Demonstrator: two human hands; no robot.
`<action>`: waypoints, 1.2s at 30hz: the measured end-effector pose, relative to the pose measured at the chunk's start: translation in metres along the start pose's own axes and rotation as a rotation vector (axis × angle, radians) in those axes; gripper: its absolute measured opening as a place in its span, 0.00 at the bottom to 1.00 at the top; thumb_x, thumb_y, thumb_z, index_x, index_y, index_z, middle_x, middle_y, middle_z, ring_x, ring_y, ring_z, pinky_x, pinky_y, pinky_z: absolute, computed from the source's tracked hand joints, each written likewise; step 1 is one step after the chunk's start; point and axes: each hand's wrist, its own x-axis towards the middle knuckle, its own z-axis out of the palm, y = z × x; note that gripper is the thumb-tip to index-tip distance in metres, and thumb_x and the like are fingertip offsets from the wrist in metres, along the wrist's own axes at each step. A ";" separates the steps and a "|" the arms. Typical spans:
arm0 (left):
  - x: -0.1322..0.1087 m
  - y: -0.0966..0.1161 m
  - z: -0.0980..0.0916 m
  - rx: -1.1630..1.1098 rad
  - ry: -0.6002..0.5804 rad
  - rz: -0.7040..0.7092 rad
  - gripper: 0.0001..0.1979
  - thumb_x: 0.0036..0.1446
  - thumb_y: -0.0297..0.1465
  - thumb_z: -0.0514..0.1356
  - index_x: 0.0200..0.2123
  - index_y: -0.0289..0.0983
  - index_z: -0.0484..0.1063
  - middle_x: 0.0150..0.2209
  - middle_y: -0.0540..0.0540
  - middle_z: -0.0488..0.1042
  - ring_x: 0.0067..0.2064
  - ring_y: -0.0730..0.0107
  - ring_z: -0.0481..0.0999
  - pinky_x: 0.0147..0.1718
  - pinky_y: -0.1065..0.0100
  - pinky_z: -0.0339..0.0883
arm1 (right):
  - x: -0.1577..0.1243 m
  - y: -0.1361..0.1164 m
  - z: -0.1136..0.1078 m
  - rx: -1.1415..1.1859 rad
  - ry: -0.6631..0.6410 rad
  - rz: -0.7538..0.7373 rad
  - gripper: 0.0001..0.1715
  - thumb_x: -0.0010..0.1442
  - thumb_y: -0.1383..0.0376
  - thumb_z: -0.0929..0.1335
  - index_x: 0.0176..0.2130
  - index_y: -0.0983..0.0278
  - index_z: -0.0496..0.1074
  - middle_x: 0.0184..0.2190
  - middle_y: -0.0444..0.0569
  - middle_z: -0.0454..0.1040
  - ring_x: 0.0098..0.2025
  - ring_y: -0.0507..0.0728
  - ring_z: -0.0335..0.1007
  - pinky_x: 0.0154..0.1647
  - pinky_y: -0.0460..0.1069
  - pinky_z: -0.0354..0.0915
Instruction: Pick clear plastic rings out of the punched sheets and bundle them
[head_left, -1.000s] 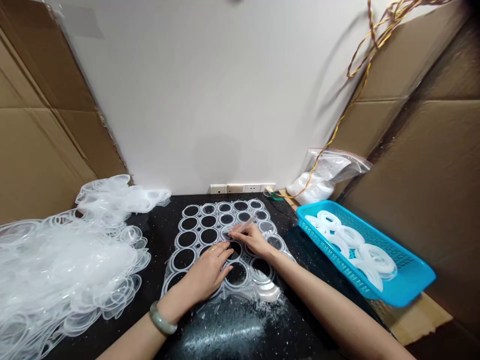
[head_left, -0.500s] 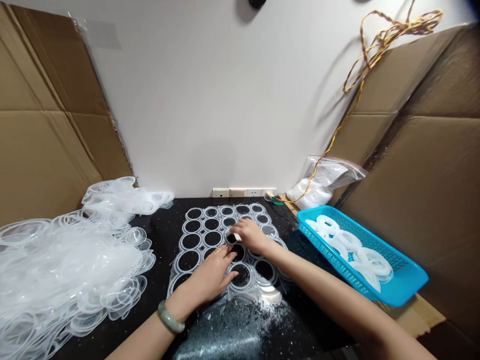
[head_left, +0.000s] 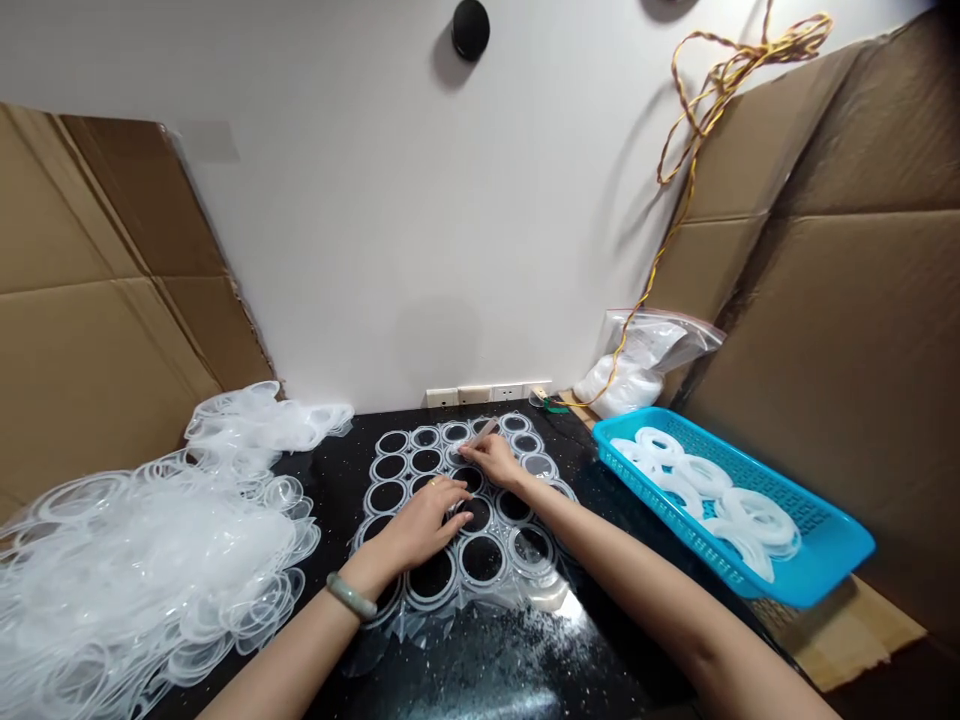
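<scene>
- Left hand [head_left: 424, 525]: open, laid flat on the clear plastic sheet of ring cut-outs [head_left: 433, 606]
- Right hand [head_left: 496, 462]: closed on a slim pale stick [head_left: 486, 431] above the sheet's upper rings
- Sheet: on the black desk [head_left: 480, 670], between a heap of clear rings [head_left: 150, 540] and a blue basket [head_left: 825, 540] of white rings [head_left: 757, 520]

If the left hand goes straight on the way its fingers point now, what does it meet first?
Probably the right hand. The fingers of the left hand point up and to the right across the clear ring sheet, toward it. Depth is unclear, so the left hand may pass just below it.
</scene>
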 end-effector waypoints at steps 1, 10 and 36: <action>0.004 -0.004 0.001 0.013 0.008 -0.017 0.14 0.65 0.36 0.55 0.51 0.39 0.72 0.55 0.41 0.71 0.59 0.57 0.68 0.58 0.54 0.62 | 0.000 0.002 0.001 0.026 -0.008 0.021 0.15 0.57 0.61 0.69 0.29 0.70 0.80 0.27 0.52 0.80 0.30 0.57 0.74 0.29 0.46 0.64; 0.011 -0.019 0.013 0.103 0.002 -0.102 0.20 0.64 0.37 0.56 0.56 0.38 0.68 0.61 0.38 0.66 0.62 0.53 0.64 0.61 0.52 0.58 | 0.006 0.009 0.000 0.148 -0.072 0.076 0.14 0.55 0.61 0.70 0.30 0.71 0.80 0.28 0.53 0.80 0.31 0.57 0.74 0.31 0.46 0.64; 0.028 -0.028 -0.004 0.109 0.033 -0.089 0.15 0.61 0.34 0.58 0.51 0.38 0.73 0.51 0.41 0.75 0.54 0.55 0.71 0.55 0.54 0.64 | 0.071 0.000 -0.022 -0.368 0.141 -0.040 0.13 0.63 0.63 0.66 0.36 0.66 0.81 0.35 0.56 0.80 0.37 0.60 0.75 0.38 0.48 0.64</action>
